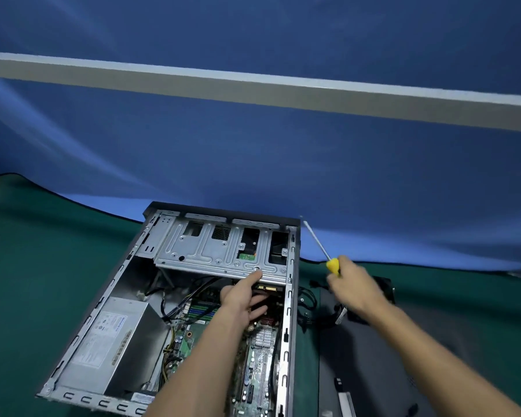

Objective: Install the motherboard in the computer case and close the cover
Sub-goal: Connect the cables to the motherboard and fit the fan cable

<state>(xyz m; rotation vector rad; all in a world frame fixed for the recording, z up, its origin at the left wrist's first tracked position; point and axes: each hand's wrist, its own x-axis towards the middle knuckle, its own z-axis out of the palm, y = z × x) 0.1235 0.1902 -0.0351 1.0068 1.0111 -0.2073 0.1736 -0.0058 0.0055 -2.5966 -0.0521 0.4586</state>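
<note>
A green mat (pixel 27 266) covers the table, with open surface to the left of the computer case (pixel 103 299), which lies on its side with the top open. Inside, along its left wall, sits the grey power supply (pixel 109 341); the motherboard (pixel 259 365) lies flat against the right half of the floor. The left hand (pixel 242 299) reaches under the drive cage (pixel 217 251), thumb touching the cage's front lip, fingers loosely extended over the board, gripping nothing. Just outside the case's right edge, the right hand (pixel 354 285) grips a yellow-handled screwdriver (pixel 328 257), shaft pointing away. Below it the dark cover panel (pixel 373 356) lies flat.
</note>
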